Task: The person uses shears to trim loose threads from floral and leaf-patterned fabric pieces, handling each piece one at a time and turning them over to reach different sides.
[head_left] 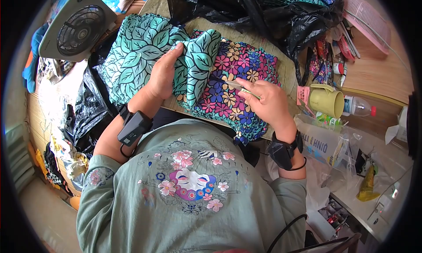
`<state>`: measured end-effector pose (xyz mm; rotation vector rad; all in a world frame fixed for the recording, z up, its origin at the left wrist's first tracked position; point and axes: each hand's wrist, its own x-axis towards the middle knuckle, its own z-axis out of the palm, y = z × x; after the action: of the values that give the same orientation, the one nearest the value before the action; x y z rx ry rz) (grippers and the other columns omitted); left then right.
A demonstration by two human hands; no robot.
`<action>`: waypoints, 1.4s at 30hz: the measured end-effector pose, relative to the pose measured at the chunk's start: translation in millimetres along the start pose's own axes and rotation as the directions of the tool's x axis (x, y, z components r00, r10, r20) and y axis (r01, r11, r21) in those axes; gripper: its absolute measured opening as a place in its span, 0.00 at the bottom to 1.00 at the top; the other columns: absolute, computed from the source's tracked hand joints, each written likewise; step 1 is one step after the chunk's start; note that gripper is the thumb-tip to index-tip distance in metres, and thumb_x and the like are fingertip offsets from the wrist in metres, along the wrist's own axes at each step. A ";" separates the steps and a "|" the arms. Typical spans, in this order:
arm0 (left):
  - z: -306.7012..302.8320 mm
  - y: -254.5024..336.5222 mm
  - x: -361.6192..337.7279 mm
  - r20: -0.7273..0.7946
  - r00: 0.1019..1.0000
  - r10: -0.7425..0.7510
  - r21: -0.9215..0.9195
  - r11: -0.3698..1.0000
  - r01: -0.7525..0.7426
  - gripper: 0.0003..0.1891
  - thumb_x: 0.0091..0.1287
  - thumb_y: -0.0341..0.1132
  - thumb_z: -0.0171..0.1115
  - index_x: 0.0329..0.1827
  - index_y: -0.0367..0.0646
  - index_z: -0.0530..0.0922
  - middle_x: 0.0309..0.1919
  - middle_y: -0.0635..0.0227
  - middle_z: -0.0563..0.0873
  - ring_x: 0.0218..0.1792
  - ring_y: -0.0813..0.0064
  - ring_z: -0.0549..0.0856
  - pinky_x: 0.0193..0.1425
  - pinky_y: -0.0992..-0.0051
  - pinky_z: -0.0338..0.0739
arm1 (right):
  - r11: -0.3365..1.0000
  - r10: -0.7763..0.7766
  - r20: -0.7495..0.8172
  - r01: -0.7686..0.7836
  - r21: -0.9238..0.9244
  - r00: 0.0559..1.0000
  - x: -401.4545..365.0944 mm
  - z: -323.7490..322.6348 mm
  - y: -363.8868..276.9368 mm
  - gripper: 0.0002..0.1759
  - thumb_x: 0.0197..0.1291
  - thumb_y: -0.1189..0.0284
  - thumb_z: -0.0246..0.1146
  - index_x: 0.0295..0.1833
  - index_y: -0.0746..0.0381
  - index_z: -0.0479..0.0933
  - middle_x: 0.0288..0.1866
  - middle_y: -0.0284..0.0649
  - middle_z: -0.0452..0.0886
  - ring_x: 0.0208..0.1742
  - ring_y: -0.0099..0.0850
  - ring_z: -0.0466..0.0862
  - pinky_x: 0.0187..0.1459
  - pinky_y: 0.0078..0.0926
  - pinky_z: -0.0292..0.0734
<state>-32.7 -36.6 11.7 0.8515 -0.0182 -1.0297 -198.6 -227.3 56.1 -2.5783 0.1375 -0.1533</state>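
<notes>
My left hand (165, 73) grips a folded piece of teal leaf-print fabric (198, 66), its thumb on top and the other fingers hidden by the cloth. In my right hand (269, 101) is a pair of small thread snips (232, 83), pinched between thumb and fingers, with the metal tips pointing left near the fabric's folded edge. A stack of the same leaf-print fabric (132, 59) lies to the left. Beneath the hands and the fold is a flower-print fabric pile (252, 66) in pink, blue and cream.
A grey box fan (81, 31) stands at upper left. Black plastic bags (246, 9) bunch along the far table edge, with a pink basket (367, 22) at right. A yellow-green mug (326, 101), a clear bottle (359, 106) and a clear plastic bag (325, 143) sit beside my right arm.
</notes>
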 end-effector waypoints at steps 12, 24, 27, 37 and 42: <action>-1.4 -1.2 1.0 -0.021 1.000 0.001 0.001 1.000 -0.001 0.21 0.73 0.44 0.41 0.51 0.37 0.76 0.42 0.65 0.84 0.40 0.76 0.83 0.47 0.77 0.77 | 0.999 0.027 0.022 -0.028 0.040 0.999 -2.2 -1.5 -1.3 0.18 0.51 0.67 0.68 0.50 0.49 0.81 0.20 0.36 0.73 0.19 0.28 0.71 0.23 0.25 0.67; -2.7 -0.5 1.0 -0.005 1.000 0.005 0.004 1.000 -0.005 0.21 0.73 0.43 0.40 0.52 0.37 0.76 0.42 0.64 0.84 0.40 0.76 0.83 0.47 0.77 0.78 | 0.997 0.046 0.007 -0.047 0.059 0.999 0.8 2.2 -1.6 0.18 0.51 0.67 0.68 0.50 0.49 0.81 0.19 0.37 0.72 0.19 0.30 0.71 0.23 0.27 0.66; -4.2 -1.0 1.8 0.000 1.000 0.008 0.017 1.000 -0.008 0.21 0.73 0.43 0.40 0.52 0.37 0.76 0.42 0.64 0.84 0.40 0.76 0.83 0.47 0.77 0.78 | 0.995 0.087 0.066 -0.090 0.045 0.994 2.4 -0.6 -3.5 0.18 0.51 0.64 0.67 0.50 0.51 0.81 0.24 0.38 0.77 0.23 0.34 0.76 0.25 0.29 0.71; -5.9 -4.5 2.7 -0.003 1.000 0.006 0.016 1.000 -0.006 0.21 0.73 0.44 0.41 0.52 0.36 0.75 0.43 0.64 0.84 0.42 0.75 0.83 0.50 0.75 0.76 | 0.954 0.145 0.052 -0.153 0.259 0.988 -11.4 -4.5 7.2 0.18 0.53 0.71 0.67 0.52 0.58 0.79 0.30 0.35 0.80 0.31 0.23 0.77 0.33 0.19 0.70; -12.8 -6.4 5.4 -0.009 1.000 0.018 0.057 0.998 -0.018 0.21 0.73 0.43 0.42 0.51 0.36 0.76 0.43 0.66 0.84 0.42 0.76 0.82 0.51 0.77 0.75 | 0.827 0.431 -0.204 -0.295 0.479 0.879 -12.5 0.9 48.4 0.17 0.55 0.72 0.67 0.51 0.65 0.78 0.40 0.34 0.83 0.40 0.17 0.77 0.41 0.16 0.72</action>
<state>-29.5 -34.3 -3.1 0.9063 -0.0467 -1.0118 -214.1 -266.1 28.6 -2.0171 0.6411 -0.3899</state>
